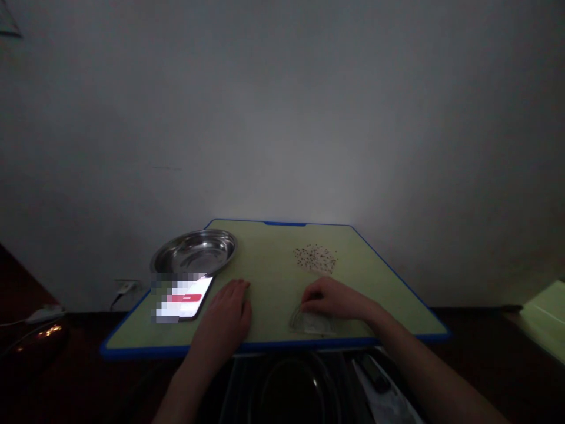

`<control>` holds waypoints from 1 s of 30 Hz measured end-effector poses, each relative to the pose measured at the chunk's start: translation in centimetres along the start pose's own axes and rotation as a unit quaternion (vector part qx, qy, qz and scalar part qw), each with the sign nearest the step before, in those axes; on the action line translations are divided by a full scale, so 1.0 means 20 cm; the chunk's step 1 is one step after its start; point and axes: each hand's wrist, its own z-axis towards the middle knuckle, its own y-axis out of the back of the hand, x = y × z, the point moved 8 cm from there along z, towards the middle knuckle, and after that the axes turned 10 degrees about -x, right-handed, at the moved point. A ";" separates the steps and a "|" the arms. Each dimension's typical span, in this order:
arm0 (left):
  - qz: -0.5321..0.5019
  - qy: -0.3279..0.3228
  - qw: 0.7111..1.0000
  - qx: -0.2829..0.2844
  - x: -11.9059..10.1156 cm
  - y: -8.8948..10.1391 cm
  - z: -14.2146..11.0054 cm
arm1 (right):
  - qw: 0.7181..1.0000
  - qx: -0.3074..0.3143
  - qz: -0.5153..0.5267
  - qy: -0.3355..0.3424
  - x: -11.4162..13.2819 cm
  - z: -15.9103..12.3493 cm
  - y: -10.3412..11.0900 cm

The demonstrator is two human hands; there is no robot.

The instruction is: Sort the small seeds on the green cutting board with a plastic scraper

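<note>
My left hand [227, 315] lies flat on the pale green board [273, 277], fingers stretched out, just right of a lit phone [185, 298]. My right hand [331, 299] rests palm down with its fingers curled on the upper edge of a small clear plastic bag [311, 324] lying on the board. A scatter of small dark seeds [316, 258] lies on the board just beyond my right hand. Whether the fingers pinch the bag or only touch it is unclear in the dim light.
A shiny steel bowl [194, 252] sits at the board's far left corner, behind the phone. The board has a blue rim [265, 347] and stands against a white wall. Dark floor and cables lie left; a pale sheet [547, 318] lies right.
</note>
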 end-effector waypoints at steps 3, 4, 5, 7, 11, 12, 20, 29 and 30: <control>0.002 -0.004 1.000 -0.003 0.00 0.00 0.00 | 1.000 0.010 0.003 0.003 0.02 -0.01 -0.02; 0.002 -0.005 1.000 -0.004 0.00 -0.01 0.00 | 1.000 0.010 0.004 0.006 0.03 -0.01 -0.02; 0.003 -0.006 1.000 -0.004 0.00 -0.01 0.00 | 1.000 0.009 0.004 0.008 0.04 -0.02 -0.03; 0.005 -0.008 1.000 -0.003 0.00 -0.01 0.00 | 1.000 0.008 0.002 0.012 0.05 -0.03 -0.03; 0.010 -0.012 1.000 0.000 -0.01 0.00 0.00 | 1.000 -0.007 0.020 0.006 0.09 -0.07 0.00; 0.013 -0.013 1.000 0.001 -0.01 0.00 0.00 | 0.999 -0.021 0.035 0.000 0.08 -0.09 0.03; 0.033 -0.021 0.999 0.017 -0.03 0.00 0.00 | 0.950 -0.280 0.104 -0.094 -0.24 -0.36 0.35; 0.033 -0.017 0.999 0.024 -0.01 -0.02 0.00 | 0.734 -0.569 0.321 -0.184 -0.62 -0.67 0.43; 0.032 -0.017 0.999 0.023 -0.01 -0.02 0.00 | 0.705 -0.599 0.333 -0.181 -0.64 -0.69 0.44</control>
